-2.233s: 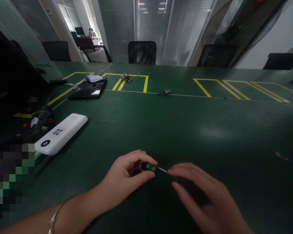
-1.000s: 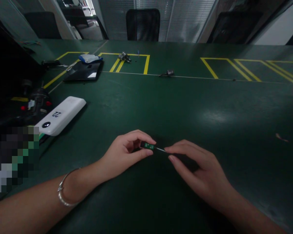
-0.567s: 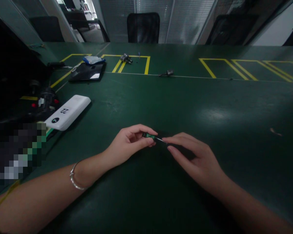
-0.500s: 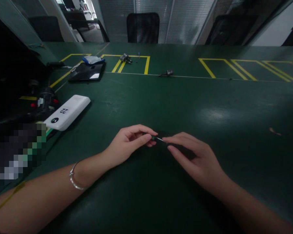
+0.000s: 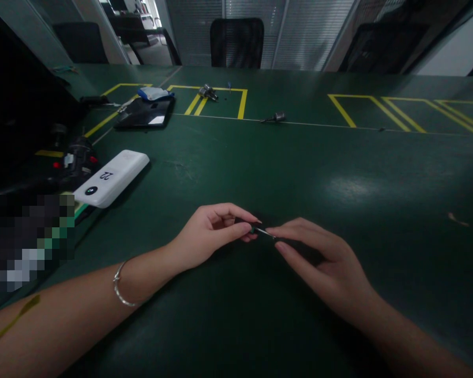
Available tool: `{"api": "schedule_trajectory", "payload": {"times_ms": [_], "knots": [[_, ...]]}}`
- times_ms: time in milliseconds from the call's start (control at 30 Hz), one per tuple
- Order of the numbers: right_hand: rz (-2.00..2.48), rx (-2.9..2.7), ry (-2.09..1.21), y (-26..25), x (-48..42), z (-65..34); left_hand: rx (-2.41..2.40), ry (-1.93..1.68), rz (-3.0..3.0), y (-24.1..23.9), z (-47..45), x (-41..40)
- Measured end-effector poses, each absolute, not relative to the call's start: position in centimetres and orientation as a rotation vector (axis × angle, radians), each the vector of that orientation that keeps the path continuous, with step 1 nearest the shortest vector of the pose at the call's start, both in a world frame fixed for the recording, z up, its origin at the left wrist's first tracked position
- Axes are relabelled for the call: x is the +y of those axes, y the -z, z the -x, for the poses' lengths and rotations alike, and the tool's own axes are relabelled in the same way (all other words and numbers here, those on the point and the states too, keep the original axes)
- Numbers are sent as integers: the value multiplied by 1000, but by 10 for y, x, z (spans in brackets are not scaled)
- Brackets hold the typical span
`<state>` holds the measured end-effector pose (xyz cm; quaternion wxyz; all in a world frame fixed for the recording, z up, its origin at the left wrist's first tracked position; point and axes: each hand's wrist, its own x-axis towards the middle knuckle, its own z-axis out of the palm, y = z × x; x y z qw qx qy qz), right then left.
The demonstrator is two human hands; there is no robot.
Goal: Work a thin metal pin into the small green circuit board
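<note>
My left hand (image 5: 216,231) is closed around a small screwdriver with a dark, green-tinged handle; most of the handle is hidden by the fingers. Its thin metal shaft (image 5: 263,231) points right and slightly toward me. At the tip, my right hand (image 5: 319,254) has its index finger just above the shaft and its thumb just below. A gap shows between those two fingertips, so the hand is open. Whether the index finger touches the shaft, or some tiny part sits on the tip, I cannot tell. Both hands are low over the green table (image 5: 228,168).
A white power bank (image 5: 114,178) marked 22 lies at the left, near a dark device with red parts (image 5: 79,160). Farther back are a black tablet-like slab (image 5: 144,114) with a blue-white packet (image 5: 155,93), metal parts (image 5: 208,93), and another metal piece (image 5: 276,117).
The whole view has shifted a little. Both hands and the screwdriver sit slightly lower and farther right in the picture; the grip looks the same.
</note>
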<state>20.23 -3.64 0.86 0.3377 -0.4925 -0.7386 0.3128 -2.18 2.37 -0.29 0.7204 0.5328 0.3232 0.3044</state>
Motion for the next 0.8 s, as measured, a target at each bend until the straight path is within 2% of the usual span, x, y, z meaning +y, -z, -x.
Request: {"api": "schedule_trajectory", "payload": {"times_ms": [800], "knots": [[1253,-1901,-900,-7,-38,-201,606,-687,-1073,9,20,26]]}}
